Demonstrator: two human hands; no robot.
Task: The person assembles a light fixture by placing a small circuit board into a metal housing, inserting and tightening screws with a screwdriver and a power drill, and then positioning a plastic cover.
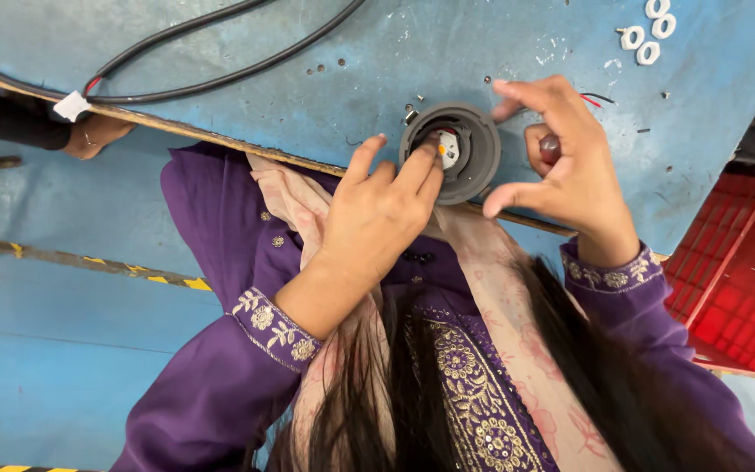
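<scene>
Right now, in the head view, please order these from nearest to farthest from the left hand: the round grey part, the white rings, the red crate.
1. Round grey part: under the left hand fingertips.
2. White rings: upper right on the table.
3. Red crate: far right.
</scene>
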